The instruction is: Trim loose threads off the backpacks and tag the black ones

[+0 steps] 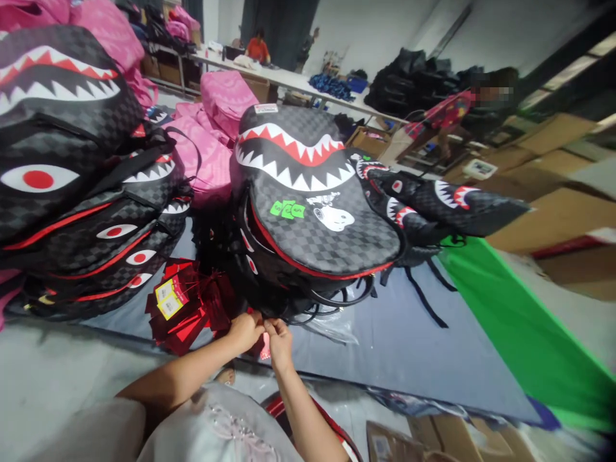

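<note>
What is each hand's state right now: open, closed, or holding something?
Left hand: fingers closed, pinching something small at the lower edge of the backpack; what, cannot be told.
Right hand: fingers closed at the same spot, beside the left.

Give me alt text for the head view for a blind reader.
A person's left hand and right hand meet at the lower edge of a black checkered shark-mouth backpack topping a stack on a blue-covered table. Red hang tags lie beside the hands; a second backpack stack and pink backpacks are piled nearby.
</note>
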Tool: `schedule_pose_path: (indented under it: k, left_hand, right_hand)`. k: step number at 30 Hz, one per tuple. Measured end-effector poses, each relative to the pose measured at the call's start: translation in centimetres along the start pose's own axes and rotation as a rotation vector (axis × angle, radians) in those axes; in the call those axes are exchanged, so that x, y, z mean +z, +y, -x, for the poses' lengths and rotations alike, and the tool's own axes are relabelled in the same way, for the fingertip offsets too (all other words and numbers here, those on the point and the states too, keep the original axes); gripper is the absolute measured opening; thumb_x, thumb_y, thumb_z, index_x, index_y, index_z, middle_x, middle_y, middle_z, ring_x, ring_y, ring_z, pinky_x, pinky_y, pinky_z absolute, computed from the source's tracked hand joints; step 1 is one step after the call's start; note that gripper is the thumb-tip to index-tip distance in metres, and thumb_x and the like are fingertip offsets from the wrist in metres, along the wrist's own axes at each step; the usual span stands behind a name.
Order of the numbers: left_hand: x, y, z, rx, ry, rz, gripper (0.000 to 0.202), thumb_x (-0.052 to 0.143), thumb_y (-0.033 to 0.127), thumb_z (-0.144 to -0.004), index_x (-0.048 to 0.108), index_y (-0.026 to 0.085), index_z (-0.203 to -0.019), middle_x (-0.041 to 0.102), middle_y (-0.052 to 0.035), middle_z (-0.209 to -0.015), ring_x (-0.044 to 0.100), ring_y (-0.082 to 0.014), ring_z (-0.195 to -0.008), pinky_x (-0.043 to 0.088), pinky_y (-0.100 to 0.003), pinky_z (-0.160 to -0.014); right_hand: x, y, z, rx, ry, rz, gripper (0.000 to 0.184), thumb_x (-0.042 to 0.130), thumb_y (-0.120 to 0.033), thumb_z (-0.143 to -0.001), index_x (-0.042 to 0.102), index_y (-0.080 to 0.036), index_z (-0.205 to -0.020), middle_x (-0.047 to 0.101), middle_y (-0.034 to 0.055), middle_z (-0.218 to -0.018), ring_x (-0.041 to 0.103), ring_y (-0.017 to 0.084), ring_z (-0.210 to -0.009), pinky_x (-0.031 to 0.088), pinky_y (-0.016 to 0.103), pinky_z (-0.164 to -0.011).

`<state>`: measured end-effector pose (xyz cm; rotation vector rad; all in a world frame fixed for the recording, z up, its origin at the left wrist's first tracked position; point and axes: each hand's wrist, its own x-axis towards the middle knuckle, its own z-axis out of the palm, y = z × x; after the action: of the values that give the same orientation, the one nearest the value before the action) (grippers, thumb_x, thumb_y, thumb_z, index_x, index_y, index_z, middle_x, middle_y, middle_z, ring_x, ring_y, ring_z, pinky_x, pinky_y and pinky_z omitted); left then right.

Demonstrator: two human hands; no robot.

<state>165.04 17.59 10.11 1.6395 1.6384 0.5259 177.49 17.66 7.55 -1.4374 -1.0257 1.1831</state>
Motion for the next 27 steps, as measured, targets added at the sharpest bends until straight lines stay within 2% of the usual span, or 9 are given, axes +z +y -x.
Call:
schedule_pose_path:
  k: [5, 8, 11, 14, 17, 20, 23, 27]
  left_hand:
    - [0.6, -0.3, -0.5, 0.078, -0.015, -0.062, 0.028, 0.043, 0.021, -0.093, 0.070, 0.017, -0.099, 0.074, -0.0121, -0.099, 0.070, -0.0208, -0.096, 0.048, -0.028, -0.083]
    - [1.0, -1.2, -1.2, 0.149, -0.006, 0.012, 0.027, 0.043, 0.022, -0.094, 0.069, 0.015, -0.099, 0.074, -0.0116, -0.098, 0.070, -0.0193, -0.095, 0.049, -0.027, -0.084]
    - [1.2, -2.1, -1.6, 0.114, -0.076, 0.222, 0.027, 0.045, 0.025, -0.093, 0.068, 0.013, -0.101, 0.073, -0.0080, -0.086, 0.070, -0.0169, -0.075, 0.052, -0.025, -0.069]
    - [1.3, -2.3, -1.6, -0.020, -0.163, 0.373, 0.026, 0.046, 0.023, -0.092, 0.066, 0.012, -0.104, 0.071, -0.0036, -0.076, 0.067, -0.0140, -0.062, 0.051, -0.022, -0.057]
    - [1.3, -2.1, -1.6, -0.046, -0.081, 0.307, 0.020, 0.050, 0.022, -0.090, 0.066, 0.011, -0.094, 0.070, -0.0048, -0.073, 0.066, -0.0138, -0.061, 0.050, -0.021, -0.056]
    - [1.4, -1.7, -1.7, 0.029, -0.001, 0.175, 0.023, 0.050, 0.025, -0.091, 0.065, 0.012, -0.081, 0.069, -0.0064, -0.070, 0.065, -0.0141, -0.059, 0.046, -0.022, -0.056]
    - [1.2, -1.4, -1.7, 0.055, 0.013, 0.124, 0.024, 0.050, 0.028, -0.092, 0.068, 0.013, -0.087, 0.070, -0.0067, -0.070, 0.067, -0.0156, -0.062, 0.046, -0.023, -0.058]
    - [0.6, -1.4, -1.4, 0.074, -0.042, 0.078, 0.020, 0.051, 0.022, -0.091, 0.070, 0.017, -0.096, 0.075, -0.0070, -0.086, 0.071, -0.0170, -0.082, 0.049, -0.022, -0.067]
  right_hand:
    - [0.8, 0.1, -0.3, -0.025, 0.079, -0.014, 0.018, 0.065, -0.037, -0.060, 0.059, -0.019, -0.060, 0.058, -0.0016, -0.059, 0.052, 0.015, -0.061, 0.043, 0.027, -0.064]
    - [1.2, 0.1, -0.8, -0.039, 0.121, -0.033, 0.017, 0.065, -0.034, -0.060, 0.057, -0.019, -0.060, 0.057, -0.0018, -0.059, 0.052, 0.014, -0.060, 0.043, 0.026, -0.061]
    - [1.6, 0.1, -1.0, -0.037, 0.127, -0.060, 0.015, 0.063, -0.033, -0.061, 0.056, -0.020, -0.063, 0.056, -0.0023, -0.057, 0.051, 0.014, -0.056, 0.042, 0.025, -0.056]
    - [2.0, 0.0, -0.7, -0.018, 0.116, -0.083, 0.013, 0.059, -0.032, -0.061, 0.055, -0.020, -0.063, 0.054, -0.0024, -0.055, 0.050, 0.013, -0.054, 0.040, 0.024, -0.052]
    - [2.2, -0.1, -0.4, 0.006, 0.106, -0.102, 0.014, 0.058, -0.033, -0.060, 0.056, -0.020, -0.065, 0.056, -0.0017, -0.057, 0.051, 0.014, -0.054, 0.039, 0.024, -0.049]
    - [2.0, -0.3, -0.4, 0.007, 0.121, -0.105, 0.013, 0.059, -0.032, -0.058, 0.057, -0.020, -0.064, 0.056, -0.0014, -0.060, 0.051, 0.014, -0.056, 0.040, 0.024, -0.052]
    - [1.9, -0.5, -0.6, 0.006, 0.141, -0.106, 0.011, 0.060, -0.030, -0.057, 0.055, -0.020, -0.060, 0.053, -0.0024, -0.057, 0.049, 0.013, -0.056, 0.040, 0.024, -0.053]
    - [2.1, -0.6, -0.5, 0.032, 0.129, -0.138, 0.014, 0.059, -0.032, -0.059, 0.051, -0.021, -0.060, 0.051, -0.0038, -0.054, 0.049, 0.013, -0.050, 0.042, 0.025, -0.048]
